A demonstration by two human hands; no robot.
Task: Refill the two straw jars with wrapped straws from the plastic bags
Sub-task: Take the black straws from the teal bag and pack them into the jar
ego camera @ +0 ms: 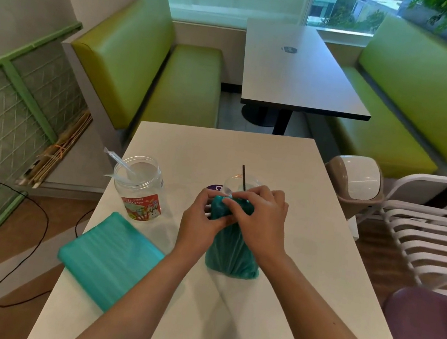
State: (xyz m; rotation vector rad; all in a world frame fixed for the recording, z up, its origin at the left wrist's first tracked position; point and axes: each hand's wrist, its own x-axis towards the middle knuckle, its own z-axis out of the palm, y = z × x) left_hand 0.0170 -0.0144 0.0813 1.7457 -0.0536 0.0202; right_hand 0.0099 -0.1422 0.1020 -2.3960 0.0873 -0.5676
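Observation:
A teal plastic bag of straws [230, 252] stands upright in the middle of the white table [319, 254]. My left hand [200, 220] and my right hand [259, 220] both pinch its gathered top. Right behind the bag is a clear jar [236, 179] with one thin black straw [243, 176] sticking up; my hands hide most of that jar. To the left stands a second clear jar [139, 186] with a red label, holding a few clear wrapped straws [120, 162]. Another teal bag [109, 259] lies flat at the table's left edge.
A small swing-lid bin [354, 182] sits by the table's far right corner. Stacked white chairs [432, 227] stand to the right. A purple seat [429, 327] is at my right. A dark table [302, 71] and green benches [172, 76] lie beyond. A black cable [36, 229] runs across the floor on the left.

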